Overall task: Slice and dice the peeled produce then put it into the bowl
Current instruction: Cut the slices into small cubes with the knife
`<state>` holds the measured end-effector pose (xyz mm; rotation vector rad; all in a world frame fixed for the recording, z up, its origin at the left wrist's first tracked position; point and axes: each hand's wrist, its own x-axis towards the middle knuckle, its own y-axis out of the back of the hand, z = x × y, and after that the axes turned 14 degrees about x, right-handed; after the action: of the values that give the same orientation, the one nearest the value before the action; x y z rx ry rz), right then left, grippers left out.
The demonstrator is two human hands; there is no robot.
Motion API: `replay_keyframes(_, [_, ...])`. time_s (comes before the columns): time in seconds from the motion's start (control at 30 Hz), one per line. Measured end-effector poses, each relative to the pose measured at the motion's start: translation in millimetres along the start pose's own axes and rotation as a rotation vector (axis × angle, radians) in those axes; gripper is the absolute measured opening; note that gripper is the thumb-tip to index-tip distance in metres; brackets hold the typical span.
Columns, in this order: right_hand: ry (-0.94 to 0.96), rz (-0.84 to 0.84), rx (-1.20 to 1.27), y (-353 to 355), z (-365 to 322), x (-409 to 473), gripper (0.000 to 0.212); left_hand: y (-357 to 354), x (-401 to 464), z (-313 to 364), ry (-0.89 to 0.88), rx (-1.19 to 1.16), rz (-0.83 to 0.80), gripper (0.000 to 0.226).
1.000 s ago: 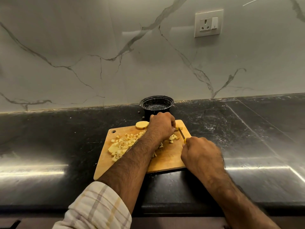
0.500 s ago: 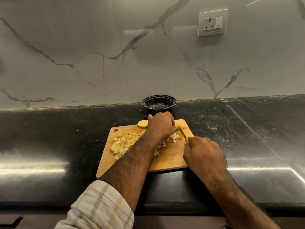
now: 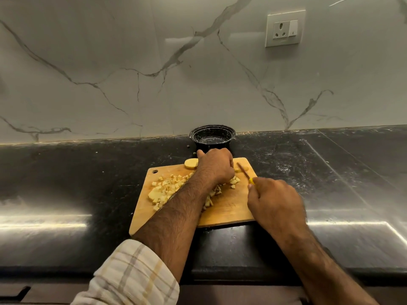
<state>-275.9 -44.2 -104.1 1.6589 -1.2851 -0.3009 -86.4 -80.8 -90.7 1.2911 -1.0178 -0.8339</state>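
- The left hand (image 3: 217, 165) lies knuckles-up at the far side of the board, its fingers curled down over a piece of pale yellow peeled produce; the piece itself is hidden beneath the hand.
- The right hand (image 3: 275, 203) grips the yellow handle of a small knife (image 3: 244, 170), fist closed round it, the thin blade pointing away toward the far right corner of the board and angled down beside the left hand.
- A short pale stub of produce (image 3: 240, 169) shows just past the blade, near the board's far right edge.
- A round, thick yellow slice (image 3: 191, 163) rests at the far edge of the board, just left of the left hand.
- A loose heap of small pale diced cubes (image 3: 165, 190) is spread over the middle and left of the board, partly covered by the left forearm; a few more cubes lie just right of the wrist.
- All of this sits on a rectangular light wooden chopping board (image 3: 229, 214) with a hanging hole in its far left corner.
- A round black bowl (image 3: 212, 137) stands just behind the board, against the wall; no produce shows inside it.
- The board and bowl rest on a glossy black stone desk (image 3: 66, 183).
- A rolled-up cream checked sleeve (image 3: 132, 276) covers the left arm near the elbow.
- Behind rises a white marble-veined wall (image 3: 110, 62) with a white socket-and-switch plate (image 3: 285, 28) at the upper right.
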Motion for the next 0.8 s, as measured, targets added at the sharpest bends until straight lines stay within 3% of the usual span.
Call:
replay_keyframes(0.07, [-0.042, 0.067, 0.012, 2.6, 6.2, 0.2, 0.033, 2.2, -1.9, -5.1, -0.032, -0.039, 0.000, 0.002])
replay_keyframes(0.17, [-0.117, 0.001, 0.026, 6.4, 9.2, 2.5, 0.033, 12.4, -9.9, -17.0, -0.049, -0.103, 0.005, 0.008])
replay_keyframes(0.33, [0.054, -0.105, 0.074, 4.4, 0.1, -1.4, 0.036, 22.1, -17.0, -51.4, 0.023, -0.195, 0.091, 0.011])
replay_keyframes(0.43, [0.027, 0.002, 0.078, 3.1, 4.6, 2.3, 0.035, 25.0, -17.5, -60.1, 0.050, -0.157, 0.092, 0.011])
replay_keyframes(0.53, [-0.019, -0.043, 0.055, 2.2, 8.6, 5.4, 0.036, 23.0, -15.9, -60.1, 0.046, -0.138, 0.064, 0.008])
replay_keyframes(0.63, [0.047, -0.136, 0.084, -0.3, 4.1, 3.2, 0.039, 20.0, -14.7, -57.3, -0.023, -0.224, 0.062, 0.008])
replay_keyframes(0.8, [0.028, -0.049, 0.203, -2.5, 8.1, 5.1, 0.035, 21.0, -17.9, -47.9, -0.189, -0.339, 0.135, 0.012])
